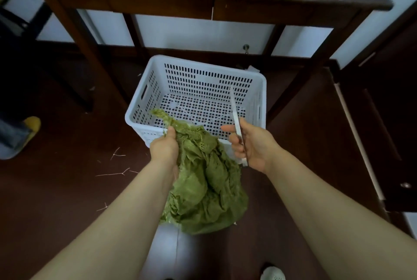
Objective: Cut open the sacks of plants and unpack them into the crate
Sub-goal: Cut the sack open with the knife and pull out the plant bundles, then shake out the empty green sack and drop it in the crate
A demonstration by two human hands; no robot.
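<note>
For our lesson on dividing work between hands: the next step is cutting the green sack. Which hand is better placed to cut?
Right. The right hand grips the metal blade, pointing up beside the green sack. The left hand is occupied: it grips the sack's gathered top, near the white crate.

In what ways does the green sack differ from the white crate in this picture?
The green sack is soft, crumpled mesh; the white crate is stiff plastic. The left hand holds the sack up by its neck; the crate stands on the floor. The sack bulges full; the crate shows no plants. Both have holes.
</note>
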